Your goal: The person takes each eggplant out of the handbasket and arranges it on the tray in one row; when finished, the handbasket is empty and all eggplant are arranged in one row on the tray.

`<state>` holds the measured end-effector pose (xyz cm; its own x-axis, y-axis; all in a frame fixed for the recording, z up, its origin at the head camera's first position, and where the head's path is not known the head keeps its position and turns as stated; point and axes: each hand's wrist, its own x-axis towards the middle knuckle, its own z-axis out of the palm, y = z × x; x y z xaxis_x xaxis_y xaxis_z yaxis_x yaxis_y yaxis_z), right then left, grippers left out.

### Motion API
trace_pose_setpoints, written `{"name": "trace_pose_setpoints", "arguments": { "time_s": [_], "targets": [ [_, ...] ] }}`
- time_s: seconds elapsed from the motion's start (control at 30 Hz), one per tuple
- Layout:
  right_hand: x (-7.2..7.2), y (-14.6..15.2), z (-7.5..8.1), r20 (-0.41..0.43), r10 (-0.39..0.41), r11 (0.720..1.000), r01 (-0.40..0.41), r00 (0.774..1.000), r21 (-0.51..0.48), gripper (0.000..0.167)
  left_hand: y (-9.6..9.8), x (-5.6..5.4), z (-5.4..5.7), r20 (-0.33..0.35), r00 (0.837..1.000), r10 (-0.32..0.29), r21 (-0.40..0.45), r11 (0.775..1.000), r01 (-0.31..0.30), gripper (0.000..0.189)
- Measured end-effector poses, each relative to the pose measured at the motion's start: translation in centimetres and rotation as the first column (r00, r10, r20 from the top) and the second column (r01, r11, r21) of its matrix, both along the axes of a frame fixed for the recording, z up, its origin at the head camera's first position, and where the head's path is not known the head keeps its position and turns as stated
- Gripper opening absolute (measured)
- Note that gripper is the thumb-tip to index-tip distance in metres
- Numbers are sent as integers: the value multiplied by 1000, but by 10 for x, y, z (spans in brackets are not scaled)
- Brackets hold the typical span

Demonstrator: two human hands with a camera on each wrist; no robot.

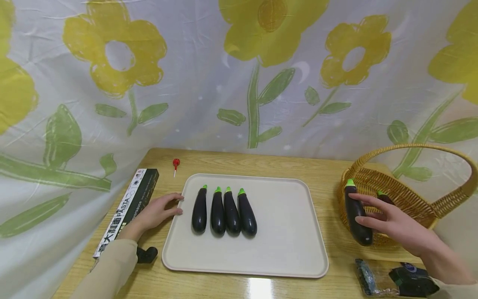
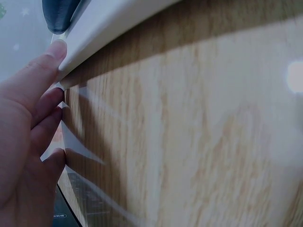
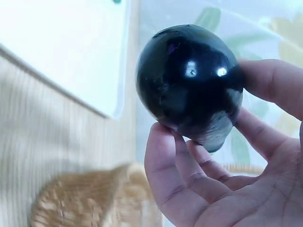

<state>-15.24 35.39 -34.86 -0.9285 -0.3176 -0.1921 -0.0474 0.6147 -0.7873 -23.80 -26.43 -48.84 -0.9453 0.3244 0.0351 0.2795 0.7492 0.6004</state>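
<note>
My right hand (image 1: 397, 222) grips a dark eggplant (image 1: 356, 216) with a green cap, in front of the basket's left side. In the right wrist view the rounded end of that eggplant (image 3: 189, 80) faces the camera, between thumb and fingers. A wicker basket (image 1: 407, 187) stands behind the hand, with another eggplant (image 1: 385, 197) partly visible inside. Several eggplants lie side by side on the left half of a white tray (image 1: 284, 232), caps pointing away. My left hand (image 1: 157, 214) rests at the tray's left rim, fingers relaxed; its thumb (image 2: 57, 49) meets the edge.
Left of the tray lies a long pasta box (image 1: 128, 207), with a black object (image 1: 147, 254) near the left sleeve. A red lollipop (image 1: 176, 164) is behind the tray. Clear and dark packaging (image 1: 403, 280) lies at the front right. A flowered curtain (image 1: 194, 104) hangs behind the table.
</note>
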Motion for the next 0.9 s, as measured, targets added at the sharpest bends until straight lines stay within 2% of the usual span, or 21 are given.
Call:
{"name": "trace_pose_setpoints", "arguments": {
  "time_s": [0.1, 0.23, 0.37, 0.6, 0.77, 0.9],
  "targets": [
    [0, -13, -1, 4, 7, 1000, -7, 1000, -6, 60, 0, 0, 0, 5, 1000, 1, -3, 1000, -1, 45],
    [-3, -30, -8, 18, 31, 998, -30, 999, -63, 62, 0, -1, 0, 12, 1000, 7, -2, 1000, -7, 45],
    [-10, -46, -23, 5, 43, 995, -42, 999, -86, 62, 0, -1, 0, 11, 1000, 6, 5, 1000, -6, 44],
    [-17, -76, -47, 73, 57, 983, -43, 996, -180, 64, 2, 0, 1, -2, 1000, 2, -1, 1000, -2, 44],
    [-24, -99, -57, 62, 95, 980, -83, 994, -180, 62, 2, 1, 2, 10, 1000, 9, -8, 1000, -9, 44],
    [-32, -117, -62, 3, 111, 986, -110, 994, -123, 58, 2, 1, 3, 10, 1000, 8, -6, 1000, -8, 44]
  ]
}}
